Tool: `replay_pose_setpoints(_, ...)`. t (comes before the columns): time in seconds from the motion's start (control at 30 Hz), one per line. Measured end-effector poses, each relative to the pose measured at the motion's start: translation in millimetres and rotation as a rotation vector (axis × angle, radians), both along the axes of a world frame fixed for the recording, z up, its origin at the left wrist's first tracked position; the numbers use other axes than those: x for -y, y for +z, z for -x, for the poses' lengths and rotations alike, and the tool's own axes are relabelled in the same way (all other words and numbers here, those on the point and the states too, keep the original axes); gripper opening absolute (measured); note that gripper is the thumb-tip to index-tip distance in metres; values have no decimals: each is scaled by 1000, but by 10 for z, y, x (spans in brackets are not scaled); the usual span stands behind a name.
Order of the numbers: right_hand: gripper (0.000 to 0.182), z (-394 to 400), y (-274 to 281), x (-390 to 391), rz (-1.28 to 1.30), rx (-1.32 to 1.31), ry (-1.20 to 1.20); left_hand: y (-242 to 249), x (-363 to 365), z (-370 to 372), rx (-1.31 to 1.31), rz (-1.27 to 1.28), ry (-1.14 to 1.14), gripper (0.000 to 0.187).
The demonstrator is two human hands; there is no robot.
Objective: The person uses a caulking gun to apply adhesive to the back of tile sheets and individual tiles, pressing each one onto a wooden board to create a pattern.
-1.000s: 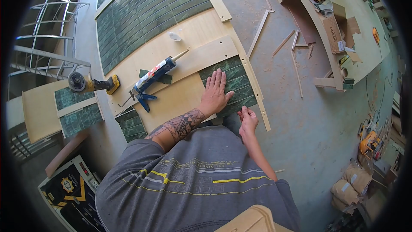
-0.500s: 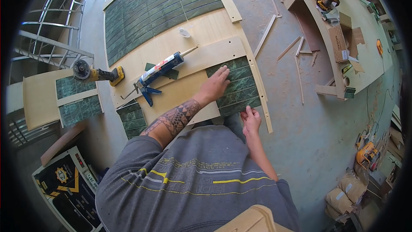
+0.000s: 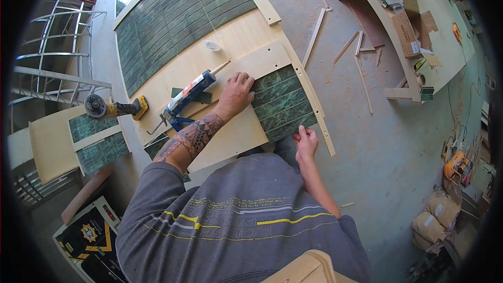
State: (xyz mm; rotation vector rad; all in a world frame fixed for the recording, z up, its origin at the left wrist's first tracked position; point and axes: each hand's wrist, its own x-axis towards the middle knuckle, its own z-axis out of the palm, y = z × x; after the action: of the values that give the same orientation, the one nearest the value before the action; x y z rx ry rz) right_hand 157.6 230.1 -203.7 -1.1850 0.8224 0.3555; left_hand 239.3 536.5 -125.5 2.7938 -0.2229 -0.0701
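A dark green marbled tile panel (image 3: 283,102), split by pale lines, lies at the near right end of the plywood board (image 3: 225,131). My left hand (image 3: 237,93) rests at the panel's left edge, fingers slightly bent and holding nothing. At the panel's near right corner, my right hand (image 3: 306,141) pinches the edge between thumb and fingers. Left of my left hand, a blue caulking gun (image 3: 191,94) with a cartridge lies across the board, over a small green tile piece (image 3: 204,97). A small white bottle (image 3: 212,45) lies farther back.
A large green tiled section (image 3: 178,18) covers the board's far part. An angle grinder (image 3: 115,107) sits at the left edge. Wood strips (image 3: 314,36) lie on the floor at right, near a curved bench (image 3: 401,31) holding a cardboard box (image 3: 408,31) and tools.
My left hand has slid left, off the tile panel's surface to its left edge. My right hand stays at the near corner. The whole view has shifted slightly.
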Motion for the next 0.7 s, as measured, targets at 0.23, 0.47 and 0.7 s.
replay_pose_setpoints(0.23, 23, 18, -25, -22, -18, -5, -41, 39, 69, -41, 6, -136, -13, 52)
replay_pose_setpoints(0.47, 25, 16, 29, -44, -23, -9, -79, 73, 127, -81, -35, -88, -1, 53)
replay_pose_setpoints(0.7, 38, -73, 72, -147, 59, -1, -84, 162, 519, -318, -85, -106, 109, 55)
